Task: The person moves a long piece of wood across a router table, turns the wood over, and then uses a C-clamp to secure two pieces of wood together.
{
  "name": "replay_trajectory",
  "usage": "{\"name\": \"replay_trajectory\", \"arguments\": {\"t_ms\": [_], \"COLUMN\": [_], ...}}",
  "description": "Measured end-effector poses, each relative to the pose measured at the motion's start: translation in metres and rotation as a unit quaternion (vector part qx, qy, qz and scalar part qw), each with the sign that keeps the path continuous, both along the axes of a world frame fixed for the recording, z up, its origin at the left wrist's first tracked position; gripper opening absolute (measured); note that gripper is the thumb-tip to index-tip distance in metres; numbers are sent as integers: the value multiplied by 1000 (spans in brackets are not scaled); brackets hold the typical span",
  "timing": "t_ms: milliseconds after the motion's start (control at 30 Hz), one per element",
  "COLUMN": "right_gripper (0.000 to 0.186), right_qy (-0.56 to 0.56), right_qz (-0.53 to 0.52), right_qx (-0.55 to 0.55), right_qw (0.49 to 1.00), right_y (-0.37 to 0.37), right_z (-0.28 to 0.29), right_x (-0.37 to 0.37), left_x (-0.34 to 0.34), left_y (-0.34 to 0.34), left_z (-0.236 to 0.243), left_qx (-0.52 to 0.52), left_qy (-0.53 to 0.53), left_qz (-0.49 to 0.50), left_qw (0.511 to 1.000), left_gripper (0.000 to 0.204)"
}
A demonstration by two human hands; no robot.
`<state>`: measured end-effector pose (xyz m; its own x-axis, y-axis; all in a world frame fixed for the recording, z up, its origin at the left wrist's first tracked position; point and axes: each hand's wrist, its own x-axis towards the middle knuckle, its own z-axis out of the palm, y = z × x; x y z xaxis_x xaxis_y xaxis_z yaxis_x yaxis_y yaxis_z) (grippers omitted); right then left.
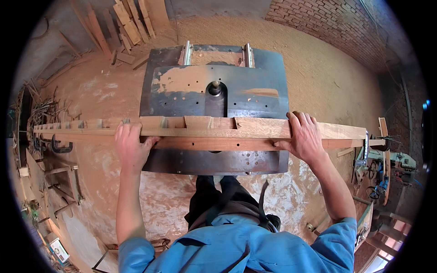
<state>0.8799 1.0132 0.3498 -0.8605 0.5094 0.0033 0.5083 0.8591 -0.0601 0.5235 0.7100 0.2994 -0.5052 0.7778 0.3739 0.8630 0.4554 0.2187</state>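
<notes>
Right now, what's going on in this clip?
A person in a blue shirt stands at a metal machine table in a sawdust-covered workshop, holding a long notched wooden beam across it with both hands. The left hand grips the beam left of centre and the right hand clamps over it further right. The beam lies flat across the table, just in front of the upright cutter spindle. Wood offcuts are stacked by the far wall.
</notes>
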Motion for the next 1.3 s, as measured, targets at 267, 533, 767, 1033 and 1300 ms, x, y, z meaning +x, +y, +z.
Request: {"name": "replay_trajectory", "arguments": {"t_ms": [267,533,767,1033,1300], "right_gripper": [81,75,92,100,92], "right_qy": [3,-6,13,18,3], "right_qz": [9,20,21,32,21], "right_qx": [30,24,35,78,112], "right_qw": [999,999,999,996,994], "right_y": [4,20,35,23,10], "right_z": [-14,-17,-35,-3,149], "right_x": [-6,-5,31,18,-2], "left_x": [-9,-10,-13,-20,-85], "left_y": [-3,-1,10,-22,-118], "left_z": [1,-10,4,16,-67], "left_qx": [7,32,53,110,573], "left_qy": [-5,-5,-46,-9,-546], "left_qz": [-54,-43,-95,-78,260], "left_qw": [998,999,993,991,554], "left_gripper": [52,52,55,60,47]}}
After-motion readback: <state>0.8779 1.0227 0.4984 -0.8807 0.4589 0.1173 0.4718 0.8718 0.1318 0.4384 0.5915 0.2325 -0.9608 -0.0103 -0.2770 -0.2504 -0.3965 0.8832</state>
